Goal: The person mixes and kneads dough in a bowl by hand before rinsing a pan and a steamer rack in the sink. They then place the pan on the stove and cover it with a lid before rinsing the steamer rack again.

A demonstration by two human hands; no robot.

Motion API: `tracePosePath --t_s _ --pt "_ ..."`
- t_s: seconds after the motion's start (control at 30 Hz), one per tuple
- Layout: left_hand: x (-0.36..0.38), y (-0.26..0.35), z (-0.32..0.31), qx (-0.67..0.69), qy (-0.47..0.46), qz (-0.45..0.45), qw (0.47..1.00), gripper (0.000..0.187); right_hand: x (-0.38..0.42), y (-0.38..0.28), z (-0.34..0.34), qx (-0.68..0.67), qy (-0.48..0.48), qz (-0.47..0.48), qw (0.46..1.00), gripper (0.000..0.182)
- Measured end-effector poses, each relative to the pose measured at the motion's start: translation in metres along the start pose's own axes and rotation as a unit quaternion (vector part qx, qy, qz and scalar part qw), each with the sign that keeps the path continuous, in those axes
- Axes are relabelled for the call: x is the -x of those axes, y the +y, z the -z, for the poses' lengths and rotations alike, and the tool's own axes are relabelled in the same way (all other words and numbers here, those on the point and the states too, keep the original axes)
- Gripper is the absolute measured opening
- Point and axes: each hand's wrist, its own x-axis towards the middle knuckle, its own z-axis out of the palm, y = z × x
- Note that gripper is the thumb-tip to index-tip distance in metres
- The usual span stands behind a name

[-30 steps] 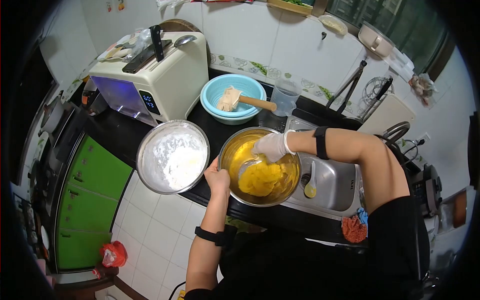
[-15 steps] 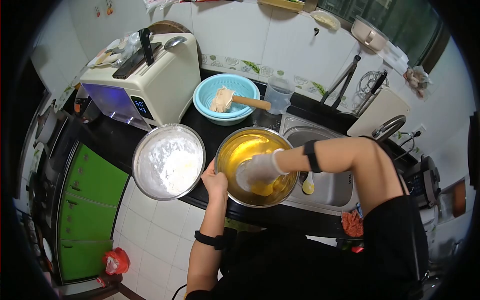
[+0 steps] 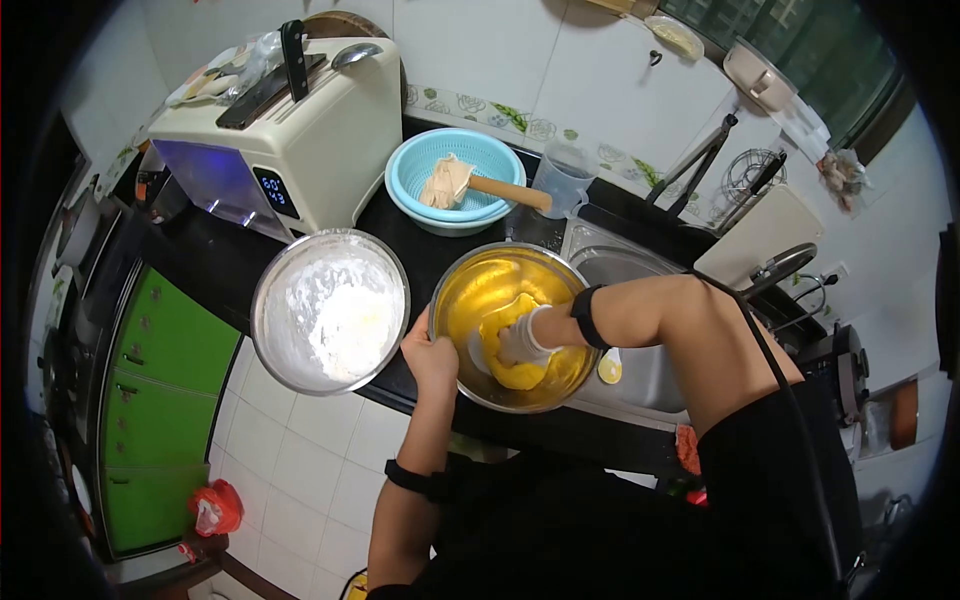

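My left hand (image 3: 430, 360) is closed on the left rim of a steel mixing bowl (image 3: 572, 388). Inside that bowl lies soft yellow dough (image 3: 520, 375). My right hand (image 3: 518, 343), in a thin translucent glove, presses down into the dough, which bulges around it; its fingers are mostly hidden. Just left of my left hand is a second steel bowl (image 3: 262, 325) with white flour (image 3: 355, 325) in it and smeared up its walls.
A blue basin with colander (image 3: 400, 175) holds a wooden-handled tool (image 3: 510, 192) with its head wrapped. Behind it are a clear jug (image 3: 563, 178) and a cream countertop oven (image 3: 345, 130). The sink (image 3: 655, 385) lies right, with a yellow-smeared spoon (image 3: 610, 366).
My right hand has shifted and pushed lower in the bowl, and more of the yellow dough shows around it. My left hand keeps its grip on the rim. The view has tilted slightly.
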Motion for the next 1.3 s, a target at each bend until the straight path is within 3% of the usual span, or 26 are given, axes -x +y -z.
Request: tracePosePath --t_s 0.03,0.1,0.13,0.2,0.23,0.27,0.33,0.4,0.47,0.5,0.53,0.6,0.73,0.8,0.87,0.93,0.97,1.0,1.07,1.1,1.23,1.3 --pt "0.001 0.004 -0.001 0.010 -0.002 0.015 1.000 0.052 0.004 0.002 0.000 0.005 -0.003 0.000 1.000 0.034" --pt "0.004 0.007 -0.003 0.017 0.008 0.013 1.000 0.052 0.009 0.010 0.007 0.059 0.019 0.123 0.990 0.041" --pt "0.004 0.008 -0.002 0.019 0.010 0.017 1.000 0.052 0.012 0.018 0.008 0.066 0.020 0.124 0.990 0.041" --pt "0.000 0.001 0.000 0.011 0.016 0.013 1.000 0.052 0.025 0.038 0.000 -0.192 0.026 0.114 0.974 0.042" --pt "-0.001 -0.002 0.001 0.004 0.014 -0.002 1.000 0.051 0.036 0.045 0.000 -0.186 0.103 0.149 0.966 0.036" --pt "-0.001 -0.003 0.002 -0.004 0.012 -0.017 1.000 0.050 0.047 0.039 0.009 -0.183 0.099 0.152 0.966 0.036" --pt "-0.002 -0.004 0.002 -0.006 0.020 -0.025 0.999 0.049 0.064 0.031 0.026 -0.106 0.103 0.037 0.988 0.027" --pt "-0.002 -0.005 0.001 -0.007 0.031 -0.031 0.999 0.048 0.048 0.031 0.015 -0.069 0.149 0.081 0.983 0.026" --pt "0.000 -0.003 0.001 -0.009 0.032 -0.043 0.999 0.044 0.036 0.024 0.003 -0.061 0.235 0.249 0.938 0.027" --pt "0.001 -0.002 0.000 -0.001 0.047 -0.041 0.998 0.044 0.035 0.017 -0.002 0.014 0.105 0.190 0.976 0.029" --pt "0.002 -0.001 0.001 -0.001 0.027 -0.061 0.998 0.043 0.041 0.015 -0.010 0.026 0.091 0.199 0.975 0.029" --pt "0.002 -0.003 0.003 0.004 0.024 -0.078 0.997 0.042 0.060 0.021 -0.030 -0.024 0.176 0.183 0.967 0.033" --pt "0.000 -0.011 0.002 -0.003 0.043 -0.094 0.995 0.040 0.062 0.032 -0.041 -0.090 0.167 0.225 0.956 0.032" --pt "-0.004 -0.019 0.003 -0.019 0.052 -0.086 0.995 0.041 0.064 0.032 -0.024 -0.198 0.072 0.197 0.958 0.030" --pt "-0.004 -0.015 0.001 -0.025 0.057 -0.075 0.995 0.042 0.071 0.037 -0.011 -0.246 0.099 0.212 0.941 0.031" --pt "-0.003 -0.014 0.001 -0.035 0.058 -0.061 0.996 0.043 0.081 0.039 0.008 -0.270 0.238 0.001 0.933 0.032" --pt "-0.003 -0.014 0.002 -0.042 0.062 -0.067 0.995 0.044 0.082 0.034 0.014 -0.302 0.275 -0.057 0.911 0.052" --pt "-0.003 -0.015 0.002 -0.050 0.062 -0.072 0.994 0.044 0.073 0.034 0.011 -0.305 0.276 -0.057 0.910 0.052" --pt "0.001 -0.006 0.001 -0.051 0.059 -0.074 0.994 0.044 0.045 0.038 -0.001 -0.364 0.172 -0.155 0.902 0.070" --pt "0.002 -0.003 0.001 -0.048 0.061 -0.078 0.994 0.044 0.031 0.040 0.000 -0.359 0.165 -0.138 0.908 0.084" --pt "-0.004 -0.011 0.000 -0.039 0.072 -0.096 0.992 0.044 0.029 0.012 0.038 -0.455 0.070 -0.122 0.879 0.078" --pt "0.001 -0.003 0.000 -0.057 0.076 -0.083 0.992 0.044 0.027 -0.002 0.049 -0.299 0.070 -0.101 0.946 0.063"
